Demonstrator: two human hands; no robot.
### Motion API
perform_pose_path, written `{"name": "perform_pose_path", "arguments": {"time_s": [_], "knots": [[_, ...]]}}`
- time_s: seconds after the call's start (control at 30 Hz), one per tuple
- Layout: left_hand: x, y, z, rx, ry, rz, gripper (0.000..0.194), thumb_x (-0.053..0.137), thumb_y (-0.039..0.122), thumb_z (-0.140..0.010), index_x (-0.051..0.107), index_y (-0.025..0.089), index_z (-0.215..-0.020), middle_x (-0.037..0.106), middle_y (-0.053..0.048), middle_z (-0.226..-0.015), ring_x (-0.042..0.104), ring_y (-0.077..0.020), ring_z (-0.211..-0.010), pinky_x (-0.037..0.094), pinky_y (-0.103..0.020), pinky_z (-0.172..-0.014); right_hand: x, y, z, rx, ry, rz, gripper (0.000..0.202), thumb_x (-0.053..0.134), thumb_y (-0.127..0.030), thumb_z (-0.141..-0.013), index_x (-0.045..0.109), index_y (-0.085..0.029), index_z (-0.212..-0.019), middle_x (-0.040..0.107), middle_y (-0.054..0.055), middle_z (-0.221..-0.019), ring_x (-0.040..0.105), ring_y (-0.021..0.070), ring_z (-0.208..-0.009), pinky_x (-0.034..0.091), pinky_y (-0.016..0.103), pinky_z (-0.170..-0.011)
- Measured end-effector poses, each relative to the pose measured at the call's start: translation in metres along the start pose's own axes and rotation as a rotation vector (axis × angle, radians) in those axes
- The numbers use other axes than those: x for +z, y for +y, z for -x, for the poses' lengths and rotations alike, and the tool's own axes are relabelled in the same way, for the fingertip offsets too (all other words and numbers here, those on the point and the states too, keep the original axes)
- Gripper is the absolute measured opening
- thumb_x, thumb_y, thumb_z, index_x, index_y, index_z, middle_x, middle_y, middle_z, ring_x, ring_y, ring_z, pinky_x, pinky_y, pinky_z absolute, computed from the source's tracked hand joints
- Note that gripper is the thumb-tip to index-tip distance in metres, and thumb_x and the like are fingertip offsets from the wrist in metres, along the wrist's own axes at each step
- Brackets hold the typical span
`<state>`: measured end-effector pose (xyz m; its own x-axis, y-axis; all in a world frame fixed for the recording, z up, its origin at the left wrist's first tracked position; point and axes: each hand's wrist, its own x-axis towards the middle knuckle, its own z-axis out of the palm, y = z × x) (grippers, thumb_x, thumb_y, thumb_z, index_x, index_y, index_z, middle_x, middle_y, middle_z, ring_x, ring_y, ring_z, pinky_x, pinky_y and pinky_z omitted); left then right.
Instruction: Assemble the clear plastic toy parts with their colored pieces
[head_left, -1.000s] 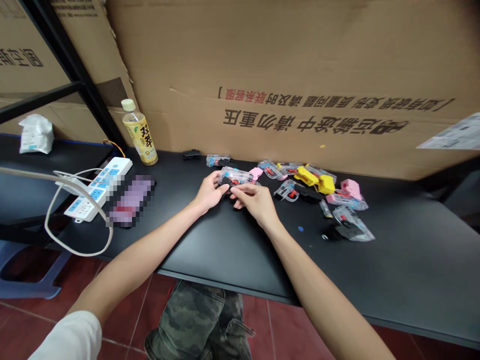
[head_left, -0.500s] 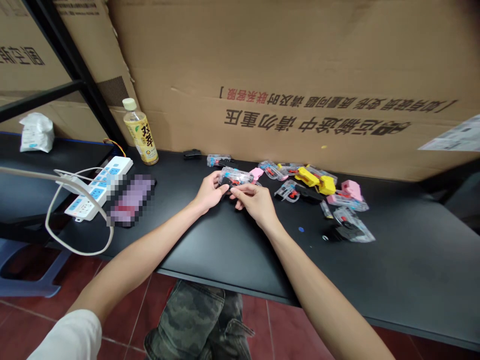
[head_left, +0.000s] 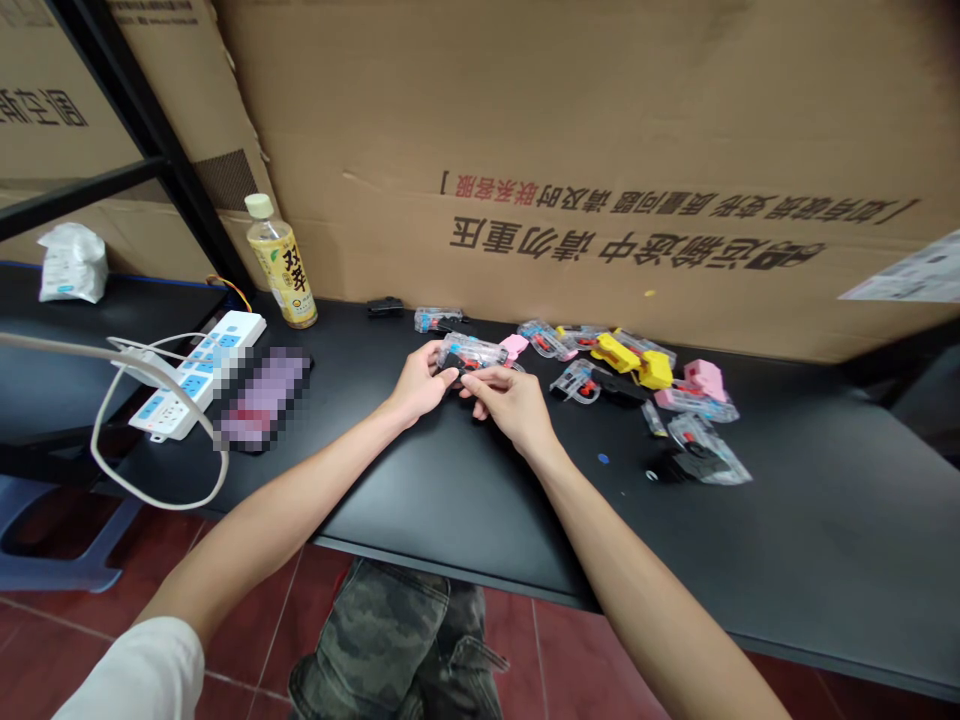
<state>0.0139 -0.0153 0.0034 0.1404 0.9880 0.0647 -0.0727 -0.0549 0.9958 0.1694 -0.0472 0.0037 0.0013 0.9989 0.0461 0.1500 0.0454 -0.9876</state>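
Between my two hands is a clear plastic toy gun (head_left: 472,351) with blue, red and black parts inside. My left hand (head_left: 423,383) is wrapped round its left end, the thumb on the black part. At its lower right side, my right hand (head_left: 510,400) has thumb and forefinger pinched on it, near my left thumb. The fingertips partly hide what they press. Just behind the held toy lies a pink piece (head_left: 514,346). Farther back is another clear toy (head_left: 438,319), and a black piece (head_left: 385,307) lies to its left.
More clear toys (head_left: 546,340), yellow pieces (head_left: 615,353) and a pink block (head_left: 703,378) lie to the right on the black table (head_left: 825,510). At the left are a bottle (head_left: 282,265), a power strip (head_left: 199,375) with cables, and a blurred phone (head_left: 266,398). Cardboard (head_left: 600,120) stands behind.
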Motion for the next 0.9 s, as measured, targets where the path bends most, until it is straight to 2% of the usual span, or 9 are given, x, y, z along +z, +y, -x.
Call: {"name": "perform_pose_path", "arguments": {"time_s": [0.2, 0.57, 0.9], "knots": [[0.0002, 0.0036, 0.0011, -0.011, 0.006, -0.009, 0.035, 0.061, 0.0, -0.077, 0.064, 0.013, -0.109, 0.075, -0.013, -0.116, 0.071, -0.0237, -0.11, 0.052, -0.043, -0.106, 0.0012, -0.0005, 0.0003, 0.001, 0.002, -0.003, 0.052, 0.084, -0.062, -0.068, 0.075, -0.014, -0.084, 0.077, 0.009, -0.072, 0.056, 0.0102, -0.042, 0.047, 0.025, -0.042], [0.0005, 0.0019, 0.0003, -0.019, 0.01, 0.0, 0.036, 0.061, 0.0, -0.077, 0.064, 0.015, -0.109, 0.076, -0.011, -0.117, 0.071, -0.0228, -0.111, 0.052, -0.041, -0.107, 0.0011, -0.0011, -0.0002, -0.002, 0.0, 0.008, 0.051, 0.083, -0.062, -0.069, 0.076, -0.014, -0.084, 0.077, 0.009, -0.073, 0.054, 0.0099, -0.041, 0.045, 0.025, -0.04], [0.0003, 0.0012, -0.0005, -0.021, 0.014, -0.002, 0.039, 0.063, 0.0, -0.074, 0.065, 0.014, -0.11, 0.076, -0.012, -0.118, 0.071, -0.025, -0.112, 0.05, -0.045, -0.11, 0.0014, -0.0018, -0.0001, 0.006, 0.0, 0.02, 0.05, 0.083, -0.06, -0.07, 0.076, -0.013, -0.085, 0.077, 0.009, -0.074, 0.053, 0.0094, -0.042, 0.043, 0.025, -0.041]]}}
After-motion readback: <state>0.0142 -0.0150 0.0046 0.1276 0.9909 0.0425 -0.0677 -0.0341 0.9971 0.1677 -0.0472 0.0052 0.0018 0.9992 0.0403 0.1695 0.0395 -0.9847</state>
